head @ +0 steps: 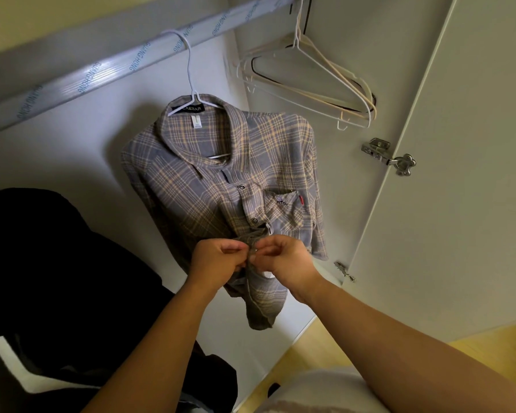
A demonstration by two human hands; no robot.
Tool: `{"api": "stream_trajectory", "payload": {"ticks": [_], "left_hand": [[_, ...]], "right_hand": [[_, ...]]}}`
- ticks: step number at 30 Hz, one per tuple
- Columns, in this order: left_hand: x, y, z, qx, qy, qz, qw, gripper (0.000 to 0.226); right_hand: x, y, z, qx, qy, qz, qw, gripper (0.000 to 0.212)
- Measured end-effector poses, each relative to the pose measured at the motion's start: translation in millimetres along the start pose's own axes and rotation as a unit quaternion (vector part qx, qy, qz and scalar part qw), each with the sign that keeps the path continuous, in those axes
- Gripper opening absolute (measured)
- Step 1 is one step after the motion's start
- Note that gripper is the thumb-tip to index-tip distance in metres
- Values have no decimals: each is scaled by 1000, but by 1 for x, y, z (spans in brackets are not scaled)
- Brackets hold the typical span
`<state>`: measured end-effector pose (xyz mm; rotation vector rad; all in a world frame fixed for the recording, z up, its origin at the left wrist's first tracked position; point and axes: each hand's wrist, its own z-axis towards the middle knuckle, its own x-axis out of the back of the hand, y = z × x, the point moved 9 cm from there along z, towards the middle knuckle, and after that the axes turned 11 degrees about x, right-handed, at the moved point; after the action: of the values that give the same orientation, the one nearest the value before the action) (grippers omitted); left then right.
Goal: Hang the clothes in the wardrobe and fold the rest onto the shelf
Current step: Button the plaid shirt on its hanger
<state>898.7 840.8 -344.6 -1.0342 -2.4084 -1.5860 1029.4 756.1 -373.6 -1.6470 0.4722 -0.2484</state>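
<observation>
Shirt point(209, 186) is the plaid button-up, and it's already up inside the wardrobe, hanging on a white hanger point(189, 73) hooked over the rail point(81, 81). So the hanging part looks done for this one, and I'd guess it's just being tidied.

Going left to right: there's a dark garment point(42, 263) at the far left, can't tell exactly what it is. It's probably waiting its turn.

Then come the hands, both at the shirt's front opening, low down. The left hand point(218, 260) has its fingers curled in, pinching one edge of the fabric. The right hand point(286, 260) pinches the other edge between thumb and forefinger, right up against the left. It looks like a button is being done up, which makes sense because a closed front won't slide off the hanger. The button itself is hidden behind the fingers.

Further right, a bunch of spare hangers point(355, 113) hangs at the end of the rail, handy for the next item. Past those are a metal hinge point(388, 156) and the open door point(459, 144).
</observation>
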Motion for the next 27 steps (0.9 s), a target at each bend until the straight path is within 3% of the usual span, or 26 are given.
{"api": "stream_trajectory", "payload": {"ticks": [7, 13, 21, 27], "left_hand": [[1, -1, 0, -4, 0, 4, 1000, 21], [-3, -7, -3, 60, -48, -130, 988, 12], [2, 2, -3, -10, 13, 17, 1000, 9], [3, 4, -1, -21, 5, 67, 998, 10]], "right_hand": [[-1, -10, 3, 59, -15, -115, 992, 18], [0, -18, 6, 140, -15, -244, 960, 14], [-13, -25, 4, 238, -38, -323, 915, 17], [-14, -25, 3, 250, -27, -321, 913, 14]]}}
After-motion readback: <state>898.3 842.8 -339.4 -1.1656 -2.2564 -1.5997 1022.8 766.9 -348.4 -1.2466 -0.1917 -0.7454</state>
